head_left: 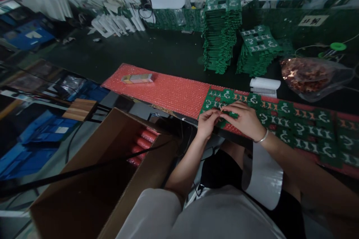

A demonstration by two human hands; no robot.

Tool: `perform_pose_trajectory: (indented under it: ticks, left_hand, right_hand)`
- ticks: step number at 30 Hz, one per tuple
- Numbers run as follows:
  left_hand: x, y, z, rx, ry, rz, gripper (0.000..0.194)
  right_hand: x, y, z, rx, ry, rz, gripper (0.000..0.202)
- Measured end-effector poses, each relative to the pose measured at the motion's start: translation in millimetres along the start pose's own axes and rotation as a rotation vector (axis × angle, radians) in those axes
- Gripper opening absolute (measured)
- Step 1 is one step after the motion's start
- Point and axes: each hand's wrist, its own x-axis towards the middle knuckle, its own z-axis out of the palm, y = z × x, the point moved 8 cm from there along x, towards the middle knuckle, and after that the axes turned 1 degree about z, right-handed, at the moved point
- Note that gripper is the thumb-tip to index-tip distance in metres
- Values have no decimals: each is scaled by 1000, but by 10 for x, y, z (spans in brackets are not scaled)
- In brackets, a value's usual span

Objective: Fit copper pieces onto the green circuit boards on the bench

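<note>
My left hand (208, 122) and my right hand (243, 118) meet over the near left end of a row of green circuit boards (277, 121). The fingertips of both are pinched together around something tiny, too small to make out. A silver bangle (261, 136) circles my right wrist. Beneath the boards lies a strip of pink bubble wrap (174, 91), whose left part shows bare. Orange-copper pieces (269, 105) show along the far boards of the row. Both hands hide part of the leftmost board.
Behind the row rise a tall stack of circuit boards (221, 33) and a lower, leaning stack (258, 52). A clear bag of copper pieces (301, 76) sits at the right, near a white roll (265, 83). A small block (137, 78) rests on the wrap. Below left stands an open carton (112, 138).
</note>
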Motion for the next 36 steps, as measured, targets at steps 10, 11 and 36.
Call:
perform_pose_trajectory:
  ticks: [10, 11, 36]
  left_hand:
    - [40, 2, -171, 36, 19, -37, 37]
    - [35, -5, -172, 36, 11, -41, 38]
    - [33, -40, -232, 66, -36, -80, 37]
  right_hand:
    - [428, 936, 341, -177, 9, 173, 14]
    - [453, 1005, 396, -189, -5, 178, 14]
    - [534, 932, 664, -408, -185, 64, 25]
